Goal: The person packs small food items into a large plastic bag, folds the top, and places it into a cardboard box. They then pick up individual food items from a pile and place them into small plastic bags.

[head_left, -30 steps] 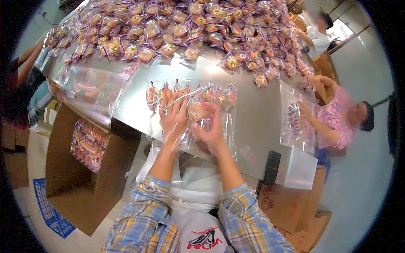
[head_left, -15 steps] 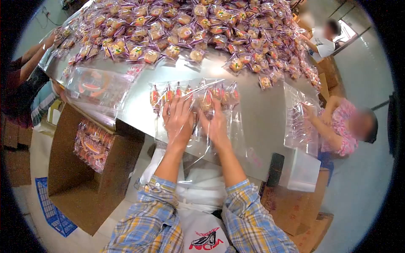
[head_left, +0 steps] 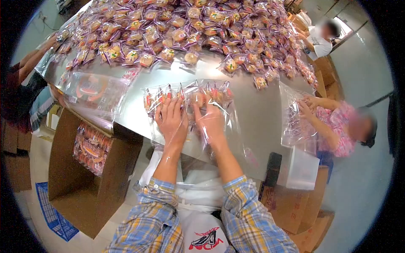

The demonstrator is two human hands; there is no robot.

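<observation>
A large clear plastic bag [head_left: 230, 120] lies on the metal table in front of me, with a row of small wrapped pastries [head_left: 168, 90] along its far end. My left hand [head_left: 172, 120] rests flat on the left part of the row, fingers stretched forward. On the right part lies my right hand [head_left: 210, 120], its thumb and fingers apart against the pastries. Shiny film crosses both hands and wrists, so they appear to be inside the bag. Some pastries are partly hidden under my fingers.
A big heap of wrapped pastries [head_left: 185, 31] covers the far table. Flat printed bags [head_left: 93, 90] lie at left, above an open carton [head_left: 80, 206] holding a filled pack [head_left: 93, 147]. At right are a white bin [head_left: 301, 168] and a co-worker [head_left: 337, 126] handling another bag.
My hands and the row of pastries have shifted slightly left. The co-worker at right now has both hands on the other bag.
</observation>
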